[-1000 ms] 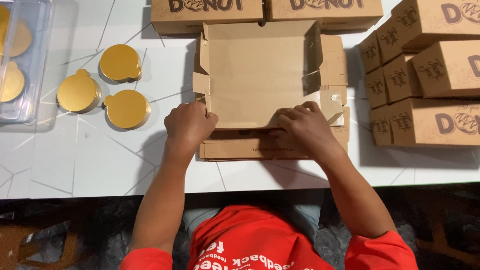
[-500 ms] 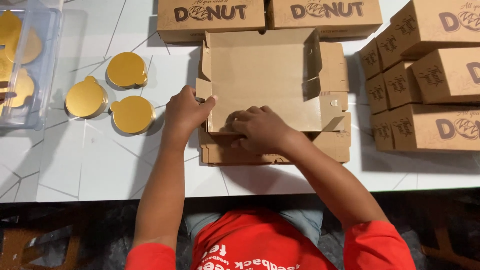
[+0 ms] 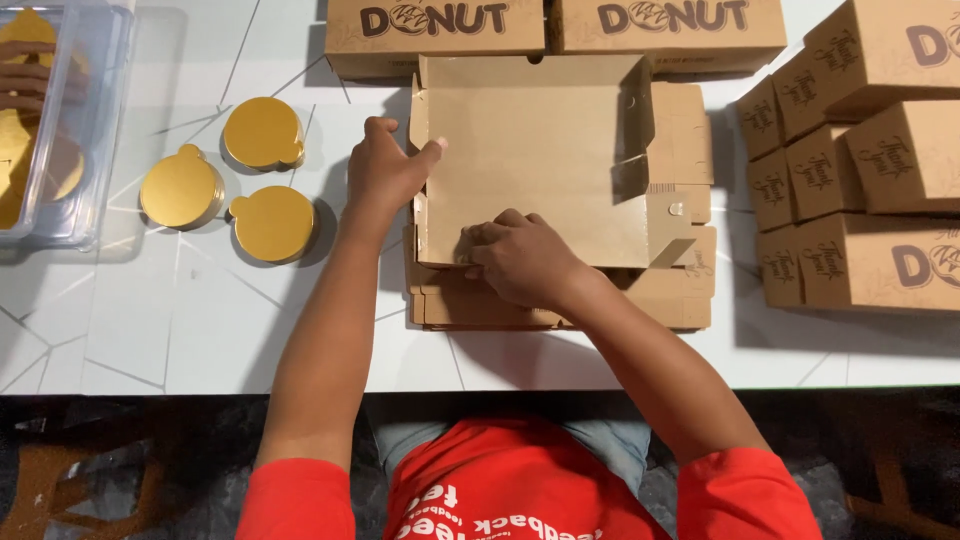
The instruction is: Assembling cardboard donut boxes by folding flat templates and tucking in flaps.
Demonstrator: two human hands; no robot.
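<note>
An open brown cardboard box (image 3: 540, 150) lies partly folded on a stack of flat box blanks (image 3: 560, 300) at the table's middle. My left hand (image 3: 385, 170) grips the box's left side wall, thumb inside. My right hand (image 3: 520, 258) presses with curled fingers on the box's near front wall, left of its middle. The right side flap (image 3: 680, 140) of the box stands loose and half folded.
Three round gold cake boards (image 3: 262, 133) lie left of the box. A clear plastic bin (image 3: 85, 130) with more gold boards sits at far left, another person's hand (image 3: 35, 75) in it. Closed printed boxes line the back (image 3: 435, 25) and stack at the right (image 3: 870, 170).
My right hand slid left along the near front wall, from the box's right corner to left of centre. My left hand rose from the near edge to the left side wall.
</note>
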